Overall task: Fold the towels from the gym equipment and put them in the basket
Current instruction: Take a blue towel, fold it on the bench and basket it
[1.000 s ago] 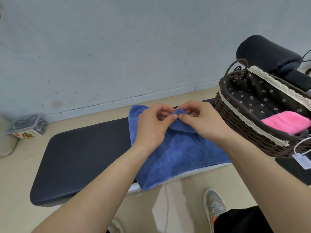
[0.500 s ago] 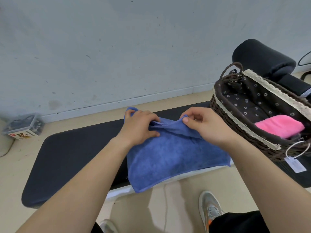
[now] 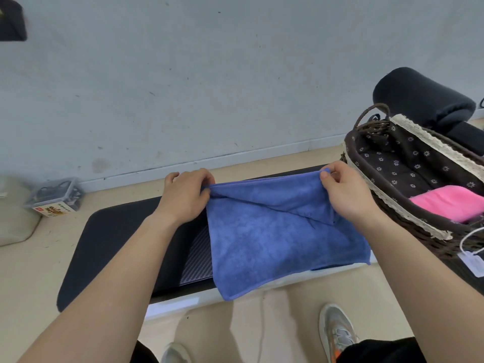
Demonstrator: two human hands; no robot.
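A blue towel lies spread over the black padded bench, its near edge hanging past the bench's front. My left hand pinches the towel's far left corner. My right hand pinches the far right corner, and the far edge is pulled taut between them, with a diagonal fold running under it. The dark wicker basket with a flowered lining and lace trim stands on the bench at the right. A folded pink towel lies inside it.
A black roller pad sits behind the basket. A white tag on a cord hangs from the basket's front. A clear box stands on the floor at the left by the wall. My shoes are on the beige floor below the bench.
My hands started together at the towel's middle and have moved apart, sliding along the far edge to its two corners. The bunched edge is now stretched out straight.
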